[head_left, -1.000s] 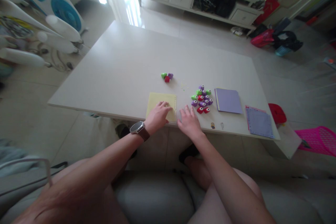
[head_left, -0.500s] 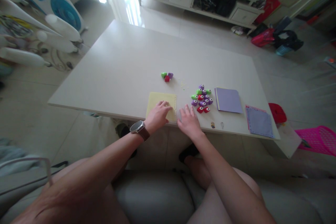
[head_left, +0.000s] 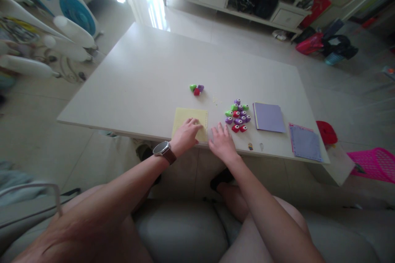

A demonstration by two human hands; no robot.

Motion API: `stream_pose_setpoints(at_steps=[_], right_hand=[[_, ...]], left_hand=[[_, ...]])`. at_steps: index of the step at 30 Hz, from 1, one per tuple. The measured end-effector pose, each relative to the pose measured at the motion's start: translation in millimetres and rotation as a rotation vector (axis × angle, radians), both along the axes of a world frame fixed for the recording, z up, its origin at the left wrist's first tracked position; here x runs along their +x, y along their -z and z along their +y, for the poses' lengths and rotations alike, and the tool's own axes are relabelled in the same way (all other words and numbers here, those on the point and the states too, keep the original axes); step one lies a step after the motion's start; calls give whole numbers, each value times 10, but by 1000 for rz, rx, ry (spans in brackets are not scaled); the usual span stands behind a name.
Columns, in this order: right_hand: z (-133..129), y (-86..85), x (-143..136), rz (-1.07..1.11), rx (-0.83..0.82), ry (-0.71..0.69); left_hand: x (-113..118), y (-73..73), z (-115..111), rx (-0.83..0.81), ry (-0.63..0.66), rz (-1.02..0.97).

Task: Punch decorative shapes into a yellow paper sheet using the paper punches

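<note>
A yellow sheet of paper (head_left: 189, 114) with small punched marks down its right edge lies at the table's near edge. My left hand (head_left: 186, 134) rests on it, fingers loosely bent and apart, holding nothing. Just right of the sheet, my right hand (head_left: 222, 141) lies on the table with fingers spread. Beyond its fingertips sits a cluster of small purple, green and red craft punches (head_left: 237, 119). Three more punches (head_left: 196, 89), one green, one purple and one red, stand behind the sheet. Tiny paper bits (head_left: 216, 101) are scattered between the two groups.
A stack of purple paper (head_left: 269, 118) lies right of the punches, and punched purple-blue sheets (head_left: 306, 143) lie at the right corner of the white table (head_left: 148, 78). Two small stickers (head_left: 250, 146) are near the front edge. A pink basket (head_left: 375, 164) stands off the right end.
</note>
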State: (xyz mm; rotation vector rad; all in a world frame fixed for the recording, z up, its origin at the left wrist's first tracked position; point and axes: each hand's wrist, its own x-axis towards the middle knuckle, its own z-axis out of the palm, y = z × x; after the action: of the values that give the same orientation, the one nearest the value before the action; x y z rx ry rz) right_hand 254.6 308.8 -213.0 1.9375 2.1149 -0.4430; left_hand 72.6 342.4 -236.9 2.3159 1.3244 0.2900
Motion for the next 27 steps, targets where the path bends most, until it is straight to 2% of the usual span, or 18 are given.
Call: stream_pose_setpoints(at_steps=[27], right_hand=[[-7, 22, 4, 1, 19, -5]], left_hand=[[-2, 13, -6, 9, -1, 2]])
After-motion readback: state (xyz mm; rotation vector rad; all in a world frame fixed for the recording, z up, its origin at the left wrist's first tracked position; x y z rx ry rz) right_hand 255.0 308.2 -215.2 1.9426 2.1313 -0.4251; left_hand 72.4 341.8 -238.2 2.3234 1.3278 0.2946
